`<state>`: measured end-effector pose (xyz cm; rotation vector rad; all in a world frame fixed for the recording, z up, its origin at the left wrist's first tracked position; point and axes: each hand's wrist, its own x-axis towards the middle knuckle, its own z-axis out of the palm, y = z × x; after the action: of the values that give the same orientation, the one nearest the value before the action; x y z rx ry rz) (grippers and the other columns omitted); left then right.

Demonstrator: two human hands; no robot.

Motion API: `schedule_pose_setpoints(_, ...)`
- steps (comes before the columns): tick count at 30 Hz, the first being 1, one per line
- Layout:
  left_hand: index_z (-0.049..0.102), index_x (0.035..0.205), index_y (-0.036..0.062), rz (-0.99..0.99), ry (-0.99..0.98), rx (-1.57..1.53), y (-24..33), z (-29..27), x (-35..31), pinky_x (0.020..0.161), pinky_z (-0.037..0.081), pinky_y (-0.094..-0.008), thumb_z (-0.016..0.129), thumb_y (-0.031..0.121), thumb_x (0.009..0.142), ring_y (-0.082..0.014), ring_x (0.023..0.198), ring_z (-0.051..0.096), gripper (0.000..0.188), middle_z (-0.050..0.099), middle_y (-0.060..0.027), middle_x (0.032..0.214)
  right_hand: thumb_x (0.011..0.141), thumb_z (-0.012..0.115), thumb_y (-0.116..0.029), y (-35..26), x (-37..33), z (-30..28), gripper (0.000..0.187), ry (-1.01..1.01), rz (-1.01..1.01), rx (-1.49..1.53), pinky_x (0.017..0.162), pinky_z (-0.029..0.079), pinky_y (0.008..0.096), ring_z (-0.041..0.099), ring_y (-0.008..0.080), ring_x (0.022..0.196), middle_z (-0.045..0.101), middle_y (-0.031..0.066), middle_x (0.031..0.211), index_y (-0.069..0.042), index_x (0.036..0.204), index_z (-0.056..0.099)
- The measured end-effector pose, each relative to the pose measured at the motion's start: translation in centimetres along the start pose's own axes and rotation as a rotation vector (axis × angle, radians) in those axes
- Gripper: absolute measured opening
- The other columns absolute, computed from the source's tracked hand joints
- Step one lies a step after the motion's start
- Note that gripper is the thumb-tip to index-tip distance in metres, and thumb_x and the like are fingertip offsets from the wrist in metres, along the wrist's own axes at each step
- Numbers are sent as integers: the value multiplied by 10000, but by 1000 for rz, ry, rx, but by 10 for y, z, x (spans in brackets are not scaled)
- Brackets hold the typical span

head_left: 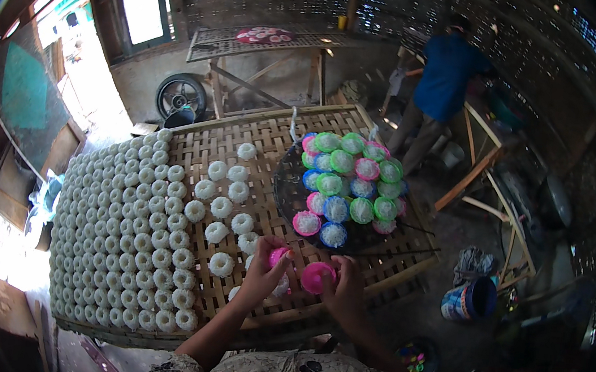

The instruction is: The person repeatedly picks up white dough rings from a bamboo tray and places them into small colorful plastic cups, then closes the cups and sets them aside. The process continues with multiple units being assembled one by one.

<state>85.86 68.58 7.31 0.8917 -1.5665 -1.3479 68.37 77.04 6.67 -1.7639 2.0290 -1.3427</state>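
My left hand is closed around a small pink mould, partly hidden by the fingers. In my right hand is a second pink mould, round and cup-like, gripped at its side. Both hands are above the near edge of a woven bamboo rack. Loose white rings of a strand-like food lie beside and below my left hand. Just beyond my hands, a dark round tray carries a pile of green, blue and pink moulds filled with white strands.
Tight rows of white rings cover the rack's left side. A person in a blue shirt stands at a far bench. At the right are a blue bucket and a wooden frame. A wheel leans against the back wall.
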Motion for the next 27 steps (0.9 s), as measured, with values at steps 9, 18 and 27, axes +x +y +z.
schedule_pose_setpoints(9, 469, 1144, 20, 231, -201, 616, 14, 27, -1, 896, 424, -417, 653, 136, 843, -337, 1031, 540, 372, 532, -180, 1115, 867, 615, -185, 26, -7, -7, 337, -178, 161, 146, 791, 512, 425, 645, 388, 890, 648, 253, 932, 1, 1145, 572)
schedule_pose_setpoints(18, 442, 1198, -1, 344, -34, 233, 25, 74, 11, 997, 355, -373, 539, 211, 935, -263, 1156, 465, 352, 468, -162, 1255, 945, 537, -247, 42, -18, -18, 295, -75, 632, 1334, 829, 500, 308, 602, 123, 978, 620, 21, 1082, -116, 1206, 585)
schedule_pose_setpoints(27, 263, 1421, 20, 514, -601, 540, 39, 126, -12, 1126, 128, -545, 422, 455, 966, -401, 1400, 228, 650, 264, -229, 1494, 966, 382, -414, 57, -61, -55, 501, 24, 575, 2205, 910, 498, 475, 564, 299, 1142, 552, 119, 1279, -101, 1351, 457)
